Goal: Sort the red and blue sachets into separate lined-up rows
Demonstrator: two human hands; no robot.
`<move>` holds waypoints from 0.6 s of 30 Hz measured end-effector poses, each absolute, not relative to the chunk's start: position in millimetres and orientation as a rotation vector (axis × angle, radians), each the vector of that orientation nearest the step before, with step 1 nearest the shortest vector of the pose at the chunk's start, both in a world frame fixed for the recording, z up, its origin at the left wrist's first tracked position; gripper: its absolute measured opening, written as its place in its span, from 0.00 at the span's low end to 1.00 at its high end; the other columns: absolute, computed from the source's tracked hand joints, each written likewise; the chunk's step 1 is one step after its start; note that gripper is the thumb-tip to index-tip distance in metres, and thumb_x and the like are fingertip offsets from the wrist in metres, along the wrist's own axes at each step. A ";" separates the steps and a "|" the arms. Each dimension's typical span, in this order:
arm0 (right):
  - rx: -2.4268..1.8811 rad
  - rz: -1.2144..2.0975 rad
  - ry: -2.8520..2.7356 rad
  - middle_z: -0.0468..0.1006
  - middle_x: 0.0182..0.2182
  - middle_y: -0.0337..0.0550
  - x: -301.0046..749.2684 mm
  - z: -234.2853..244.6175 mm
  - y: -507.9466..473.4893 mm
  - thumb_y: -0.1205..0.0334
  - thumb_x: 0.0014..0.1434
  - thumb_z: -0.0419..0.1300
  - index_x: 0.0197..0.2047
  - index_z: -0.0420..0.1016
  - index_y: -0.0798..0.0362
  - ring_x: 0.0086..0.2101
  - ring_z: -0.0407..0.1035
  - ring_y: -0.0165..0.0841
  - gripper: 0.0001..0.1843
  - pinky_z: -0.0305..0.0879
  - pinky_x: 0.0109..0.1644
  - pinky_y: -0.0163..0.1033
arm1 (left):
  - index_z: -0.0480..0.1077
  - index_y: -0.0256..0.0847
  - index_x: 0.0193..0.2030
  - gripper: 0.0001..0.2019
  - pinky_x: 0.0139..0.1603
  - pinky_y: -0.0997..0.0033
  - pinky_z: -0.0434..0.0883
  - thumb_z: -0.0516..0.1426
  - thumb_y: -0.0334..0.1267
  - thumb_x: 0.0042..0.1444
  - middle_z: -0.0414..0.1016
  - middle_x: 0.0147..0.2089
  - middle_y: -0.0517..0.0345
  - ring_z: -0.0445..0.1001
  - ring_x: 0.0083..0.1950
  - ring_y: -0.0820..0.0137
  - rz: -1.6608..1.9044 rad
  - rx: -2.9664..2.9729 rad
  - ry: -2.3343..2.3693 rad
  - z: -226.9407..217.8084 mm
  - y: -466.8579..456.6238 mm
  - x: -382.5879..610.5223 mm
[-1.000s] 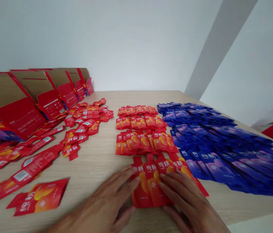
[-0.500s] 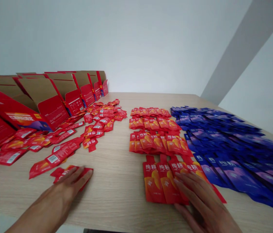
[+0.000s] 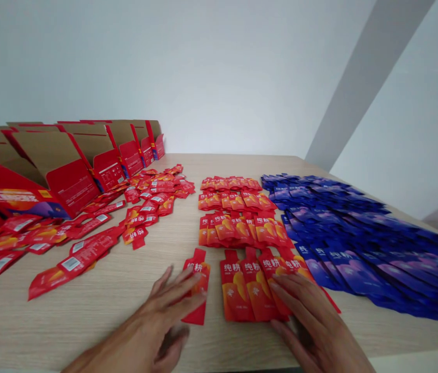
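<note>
A single red pouch [image 3: 197, 313] lies flat and upright on the table, and the stretched fingers of my left hand [image 3: 156, 316] rest on it from the left. Just right of it, a row of overlapping red pouches [image 3: 238, 295] with orange fruit prints lies at the near side. My right hand [image 3: 312, 316] is spread over the right part of that row, fingertips on the pouches and thumb by their lower edge. Farther back are more rows of red pouches [image 3: 238, 228], laid in the same direction.
Overlapping blue pouches [image 3: 358, 233] cover the right side. Loose red pouches [image 3: 74, 259] lie jumbled on the left, in front of a line of open red cartons [image 3: 73, 181]. A white wall [image 3: 219, 77] stands behind the wooden table [image 3: 125, 305].
My left hand has slid a red pouch from the loose ones on the left to beside the near row, and it now lies upright. My right hand stays on the row. The view has shifted slightly.
</note>
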State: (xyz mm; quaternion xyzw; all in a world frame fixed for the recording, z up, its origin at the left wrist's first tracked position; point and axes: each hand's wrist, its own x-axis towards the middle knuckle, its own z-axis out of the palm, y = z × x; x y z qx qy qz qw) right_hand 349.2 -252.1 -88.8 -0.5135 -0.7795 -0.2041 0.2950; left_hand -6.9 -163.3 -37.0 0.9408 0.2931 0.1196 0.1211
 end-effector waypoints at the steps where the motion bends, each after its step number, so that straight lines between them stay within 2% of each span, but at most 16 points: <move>1: -1.369 -0.544 -2.072 0.81 0.62 0.49 348.7 -88.3 -251.9 0.49 0.76 0.58 0.69 0.74 0.52 0.62 0.76 0.44 0.25 0.79 0.61 0.49 | 0.64 0.55 0.79 0.37 0.74 0.41 0.68 0.58 0.29 0.63 0.60 0.81 0.51 0.62 0.80 0.51 0.333 2.755 0.896 -40.5 -161.0 -7.2; 4: -1.375 -0.552 -2.076 0.82 0.62 0.49 348.3 -87.5 -251.1 0.49 0.76 0.58 0.68 0.75 0.52 0.61 0.77 0.44 0.24 0.80 0.60 0.49 | 0.66 0.56 0.78 0.34 0.72 0.47 0.72 0.58 0.31 0.66 0.60 0.81 0.52 0.65 0.78 0.53 0.260 2.759 0.889 -48.0 -157.0 -3.9; 14: -1.367 -0.566 -2.111 0.82 0.62 0.49 355.9 -93.6 -251.1 0.45 0.76 0.58 0.68 0.76 0.50 0.59 0.79 0.46 0.26 0.81 0.58 0.47 | 0.70 0.50 0.75 0.32 0.77 0.46 0.68 0.65 0.32 0.65 0.61 0.81 0.50 0.64 0.80 0.51 0.230 2.594 0.876 -45.8 -163.1 30.4; 18: -1.329 -0.559 -2.102 0.83 0.61 0.49 360.2 -99.1 -249.9 0.46 0.74 0.59 0.69 0.75 0.49 0.58 0.80 0.46 0.27 0.81 0.58 0.46 | 0.66 0.54 0.78 0.36 0.78 0.46 0.67 0.67 0.37 0.65 0.58 0.82 0.51 0.61 0.81 0.51 0.289 2.591 0.879 -39.3 -153.0 19.4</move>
